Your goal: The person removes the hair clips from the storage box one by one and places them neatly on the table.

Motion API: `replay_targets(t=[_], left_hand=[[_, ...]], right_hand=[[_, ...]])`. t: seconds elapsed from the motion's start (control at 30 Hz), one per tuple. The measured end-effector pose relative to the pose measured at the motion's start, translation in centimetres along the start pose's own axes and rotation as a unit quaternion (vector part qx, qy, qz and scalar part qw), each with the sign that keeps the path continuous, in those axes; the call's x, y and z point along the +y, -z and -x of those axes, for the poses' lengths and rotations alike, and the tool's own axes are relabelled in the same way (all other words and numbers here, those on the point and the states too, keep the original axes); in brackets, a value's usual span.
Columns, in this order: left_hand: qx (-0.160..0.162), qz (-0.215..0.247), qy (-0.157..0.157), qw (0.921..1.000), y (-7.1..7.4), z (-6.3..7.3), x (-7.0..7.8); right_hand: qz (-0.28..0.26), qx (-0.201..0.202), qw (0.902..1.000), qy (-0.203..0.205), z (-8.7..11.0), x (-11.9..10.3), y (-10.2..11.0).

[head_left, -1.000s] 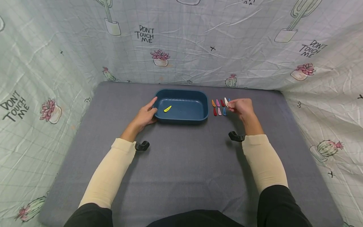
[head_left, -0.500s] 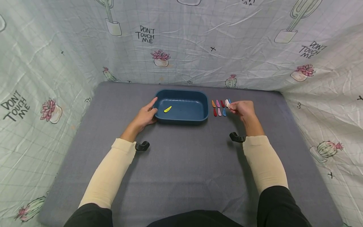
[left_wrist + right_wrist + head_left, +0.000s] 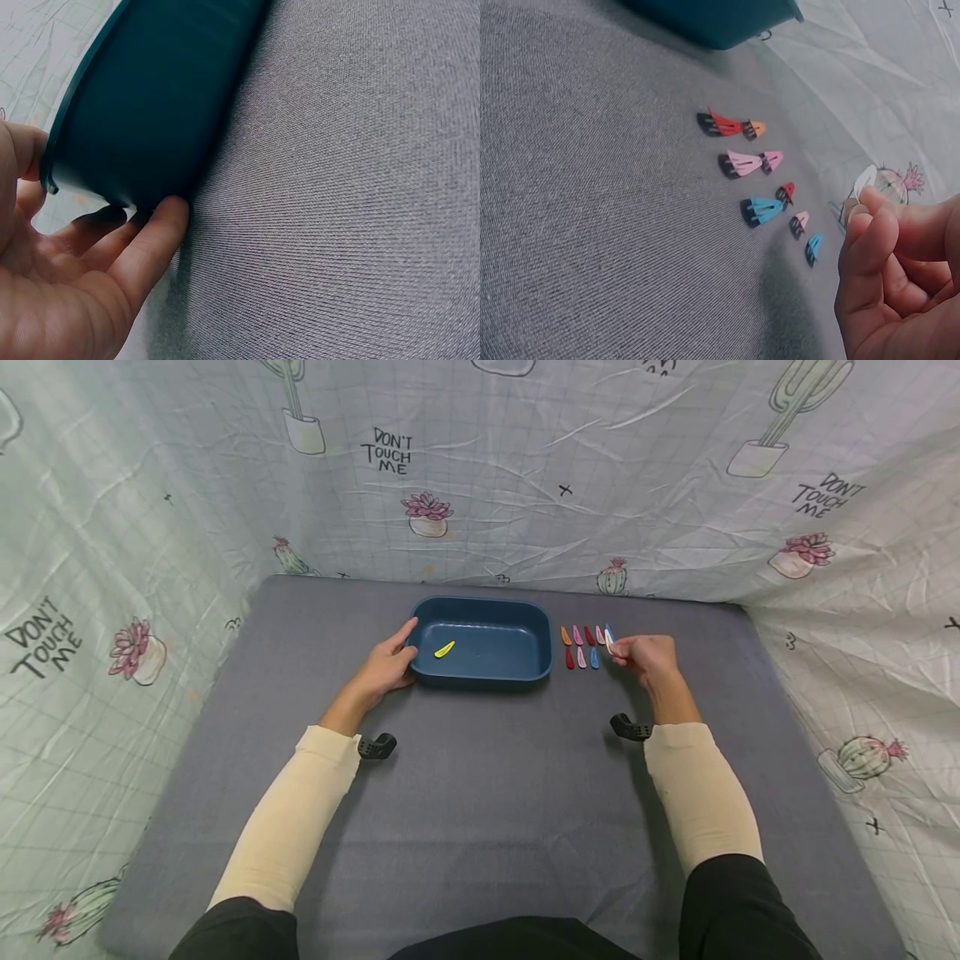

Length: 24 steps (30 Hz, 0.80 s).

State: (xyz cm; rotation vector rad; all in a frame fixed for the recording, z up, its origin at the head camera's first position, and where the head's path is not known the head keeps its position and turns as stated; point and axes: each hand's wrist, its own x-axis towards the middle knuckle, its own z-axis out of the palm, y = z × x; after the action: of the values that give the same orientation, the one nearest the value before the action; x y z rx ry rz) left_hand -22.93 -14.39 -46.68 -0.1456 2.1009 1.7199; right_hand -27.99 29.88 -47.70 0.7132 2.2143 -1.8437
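A dark blue rectangular tray (image 3: 480, 680) stands near the table's far side, with one yellow snap hair clip (image 3: 444, 649) lying inside. My left hand (image 3: 381, 671) holds the tray's left end; in the left wrist view its fingers (image 3: 154, 244) bear on the outer wall and rim. Between thumb and finger, my right hand (image 3: 648, 657) pinches a white hair clip (image 3: 865, 180), raised above the table. Under and beside it lie two rows of clips, among them orange (image 3: 566, 636), dark red (image 3: 588, 635), light pink (image 3: 800, 221) and blue (image 3: 763, 210) clips.
The grey-covered table (image 3: 495, 793) extends in front of the tray. A patterned cloth (image 3: 510, 502) hangs as walls behind and at both sides. A black wrist-camera mount (image 3: 630, 727) juts from the right sleeve, and another mount (image 3: 377, 746) from the left.
My right hand, with the white clip, has moved slightly right and nearer to me, uncovering the light pink and far blue clips. The left hand and tray have stayed put.
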Motion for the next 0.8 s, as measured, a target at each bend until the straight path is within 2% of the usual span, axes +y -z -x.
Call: replay_targets(t=[0.53, 0.8], left_hand=[[0.0, 0.002, 0.003, 1.0, -0.2, 0.3, 0.2], [0.003, -0.003, 0.001, 1.0, -0.2, 0.4, 0.3]], right_hand=[[-0.004, 0.001, 0.9999, -0.01, -0.5, 0.9, 0.1], [0.028, -0.004, 0.9995, -0.015, -0.5, 1.3, 0.2]])
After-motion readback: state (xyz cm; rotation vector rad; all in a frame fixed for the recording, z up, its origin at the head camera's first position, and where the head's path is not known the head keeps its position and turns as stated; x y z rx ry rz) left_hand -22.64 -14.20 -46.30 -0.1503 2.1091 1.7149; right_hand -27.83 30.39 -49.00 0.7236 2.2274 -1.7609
